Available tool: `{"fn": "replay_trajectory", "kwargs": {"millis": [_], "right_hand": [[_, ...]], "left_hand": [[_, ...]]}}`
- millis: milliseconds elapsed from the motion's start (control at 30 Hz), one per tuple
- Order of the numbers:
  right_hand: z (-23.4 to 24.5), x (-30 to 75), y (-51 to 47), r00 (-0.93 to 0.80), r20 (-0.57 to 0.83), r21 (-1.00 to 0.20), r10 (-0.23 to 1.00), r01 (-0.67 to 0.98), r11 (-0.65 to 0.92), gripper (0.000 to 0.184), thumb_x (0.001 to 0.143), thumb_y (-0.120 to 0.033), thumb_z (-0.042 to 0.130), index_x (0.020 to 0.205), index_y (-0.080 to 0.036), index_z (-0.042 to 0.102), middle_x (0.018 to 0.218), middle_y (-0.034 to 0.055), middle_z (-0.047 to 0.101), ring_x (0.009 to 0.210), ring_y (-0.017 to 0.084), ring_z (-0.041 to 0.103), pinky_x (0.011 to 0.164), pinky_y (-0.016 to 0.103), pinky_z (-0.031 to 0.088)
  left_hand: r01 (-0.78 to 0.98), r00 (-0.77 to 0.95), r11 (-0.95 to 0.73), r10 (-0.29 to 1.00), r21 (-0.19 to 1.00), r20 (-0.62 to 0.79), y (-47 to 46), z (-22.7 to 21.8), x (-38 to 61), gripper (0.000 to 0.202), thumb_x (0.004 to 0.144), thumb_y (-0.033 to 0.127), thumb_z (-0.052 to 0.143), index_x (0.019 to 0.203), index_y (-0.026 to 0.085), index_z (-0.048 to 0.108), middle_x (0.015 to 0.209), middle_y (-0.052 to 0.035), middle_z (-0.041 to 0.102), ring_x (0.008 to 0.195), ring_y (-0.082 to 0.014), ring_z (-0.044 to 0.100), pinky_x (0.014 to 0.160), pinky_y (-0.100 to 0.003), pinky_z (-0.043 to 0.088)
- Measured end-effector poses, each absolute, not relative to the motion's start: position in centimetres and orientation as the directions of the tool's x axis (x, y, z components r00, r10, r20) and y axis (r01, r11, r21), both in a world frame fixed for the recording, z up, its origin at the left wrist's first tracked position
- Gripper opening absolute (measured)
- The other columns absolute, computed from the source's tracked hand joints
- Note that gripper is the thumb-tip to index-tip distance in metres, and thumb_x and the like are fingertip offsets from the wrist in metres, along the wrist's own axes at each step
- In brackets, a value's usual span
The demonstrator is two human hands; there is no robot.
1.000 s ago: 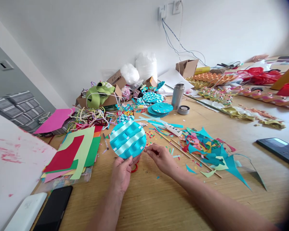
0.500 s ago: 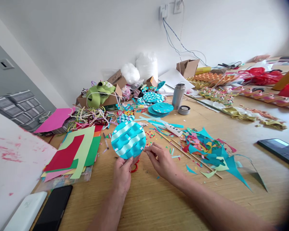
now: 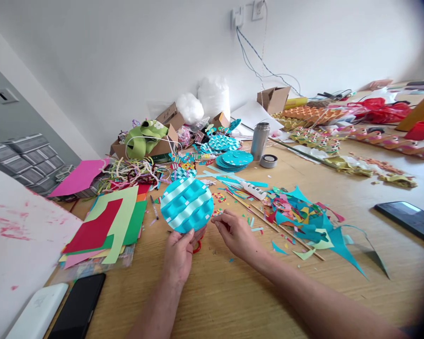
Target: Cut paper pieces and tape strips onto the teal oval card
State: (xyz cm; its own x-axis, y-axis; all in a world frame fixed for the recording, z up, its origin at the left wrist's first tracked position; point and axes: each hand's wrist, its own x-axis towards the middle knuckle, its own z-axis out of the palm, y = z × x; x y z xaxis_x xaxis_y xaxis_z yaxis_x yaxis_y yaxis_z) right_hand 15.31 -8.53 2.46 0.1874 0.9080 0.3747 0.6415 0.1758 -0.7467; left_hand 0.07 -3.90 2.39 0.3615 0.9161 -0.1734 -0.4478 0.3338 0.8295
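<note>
A round blue paper disc (image 3: 187,205), woven with wavy pale strips and dotted with small white squares, is tilted up over the table. My left hand (image 3: 181,247) grips its lower edge, thumb in front and fingers behind. Just right of the disc, my right hand (image 3: 233,230) has thumb and forefinger pinched together close to the rim; whatever is between the fingertips is too small to make out. Partly hidden behind my left hand are red-handled scissors (image 3: 198,246). Small patterned paper bits (image 3: 219,197) lie beyond my right hand.
Right of my hands lie paper scraps (image 3: 304,216), wooden sticks (image 3: 286,230) and a white glue tube (image 3: 253,190). Behind stand stacked blue discs (image 3: 234,160) and a steel flask (image 3: 260,141). Coloured sheets (image 3: 127,230), a black phone (image 3: 78,306) and a white power bank (image 3: 38,310) are at left.
The disc has turned slightly in my left hand, its strips at a changed angle. My right hand stays pinched beside the rim. The whole view has shifted a little.
</note>
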Motion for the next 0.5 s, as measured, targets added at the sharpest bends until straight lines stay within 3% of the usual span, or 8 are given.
{"fn": "replay_trajectory", "kwargs": {"millis": [500], "right_hand": [[2.49, 15.32, -8.47, 0.196, 0.368, -0.758, 0.909, 0.630, 0.171, 0.023, 0.088, -0.015, 0.044, 0.089, -0.018, 0.067, 0.080, 0.0055, 0.063, 0.068, 0.015, 0.059, 0.062, 0.026, 0.044]], "left_hand": [[-0.451, 0.372, 0.342, 0.912, 0.824, -0.175, -3.96, 2.44, -0.07, 0.038, 0.061, 0.020, 0.077, 0.097, 0.013, 0.067, 0.093, -0.0108, 0.073, 0.098, -0.0290, 0.065, 0.094, -0.045, 0.045]]}}
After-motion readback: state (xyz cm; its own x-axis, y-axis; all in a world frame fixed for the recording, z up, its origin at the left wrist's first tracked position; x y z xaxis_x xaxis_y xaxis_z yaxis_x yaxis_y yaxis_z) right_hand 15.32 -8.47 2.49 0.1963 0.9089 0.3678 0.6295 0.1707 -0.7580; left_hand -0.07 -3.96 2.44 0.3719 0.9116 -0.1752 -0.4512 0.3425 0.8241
